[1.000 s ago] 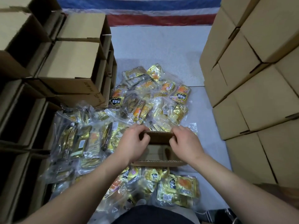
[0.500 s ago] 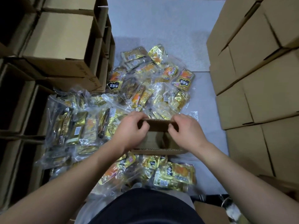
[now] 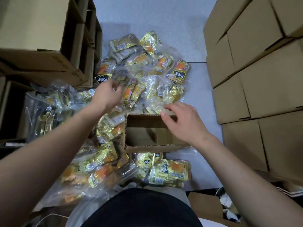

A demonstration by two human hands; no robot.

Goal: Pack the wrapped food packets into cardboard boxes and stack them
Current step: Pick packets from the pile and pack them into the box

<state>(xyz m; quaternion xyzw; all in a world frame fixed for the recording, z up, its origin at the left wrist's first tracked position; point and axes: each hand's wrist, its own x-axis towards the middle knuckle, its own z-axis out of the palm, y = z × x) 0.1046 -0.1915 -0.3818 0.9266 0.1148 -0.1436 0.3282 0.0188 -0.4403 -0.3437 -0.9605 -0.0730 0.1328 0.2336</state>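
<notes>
The empty box (image 3: 154, 130) sits open at centre, packets (image 3: 147, 71) heaped from nine to twelve o'clock; left hand (image 3: 106, 95) fingers curl into them, right hand (image 3: 183, 122) fingers spread at the rim, so filling starts: next, lift one in.

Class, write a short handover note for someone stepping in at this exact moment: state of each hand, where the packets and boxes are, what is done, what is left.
Left hand: reaching into the far pile of wrapped food packets, fingers curled at a clear wrapper; whether it grips one cannot be told.
Right hand: open, fingers spread over the far right rim of the open cardboard box, holding nothing.
The box sits on the floor amid the packets; what shows of its inside holds none.
Open boxes are stacked left, closed boxes right.
Done: box opened and placed.
Left: fill it, close it, stack it.
</notes>
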